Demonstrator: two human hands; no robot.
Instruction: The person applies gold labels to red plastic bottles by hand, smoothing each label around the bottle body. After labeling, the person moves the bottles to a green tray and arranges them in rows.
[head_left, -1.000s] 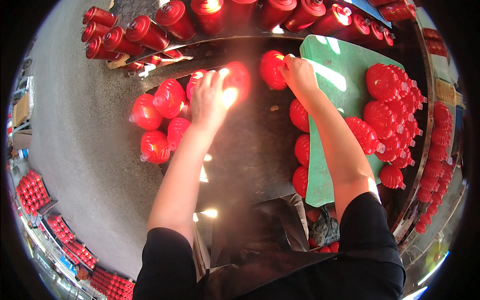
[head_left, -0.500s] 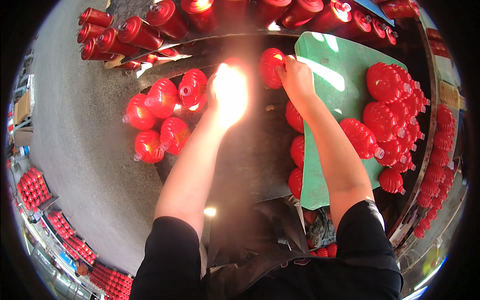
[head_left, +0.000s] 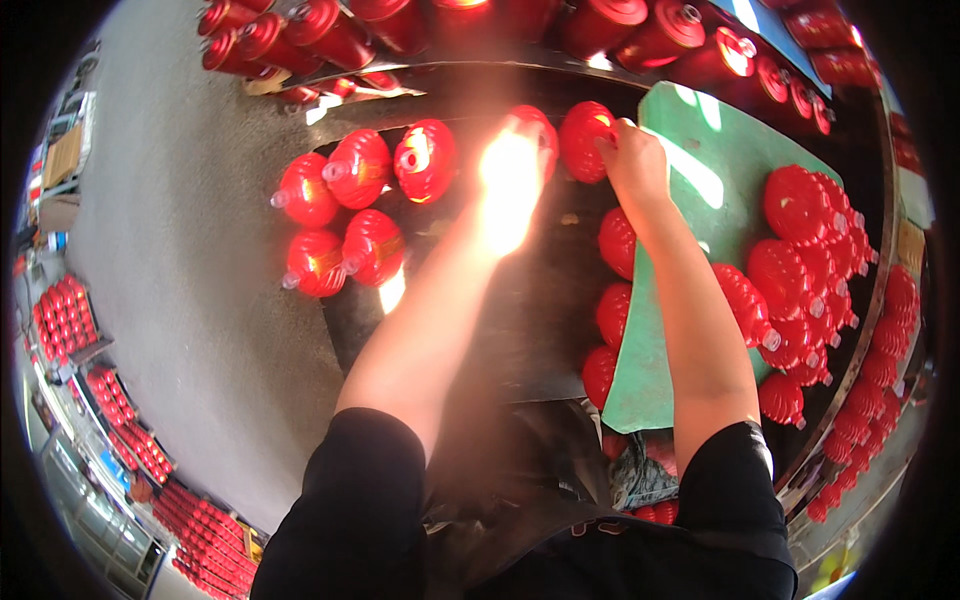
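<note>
Glare was spread over the left grip, so whether it was closed could not be told; a red bottle was seen at its upper right, partly washed out. By the right grip another bottle, the pinched one, was held at its right side between thumb and fingers, its body being placed just left of the hand. Both bottles were positioned side by side over the far part of the dark bench. Well to the left, a cluster of five bottles was gathered. On the right, a heap of bottles was carried by a green board, along whose left edge three bottles were lined up.
</note>
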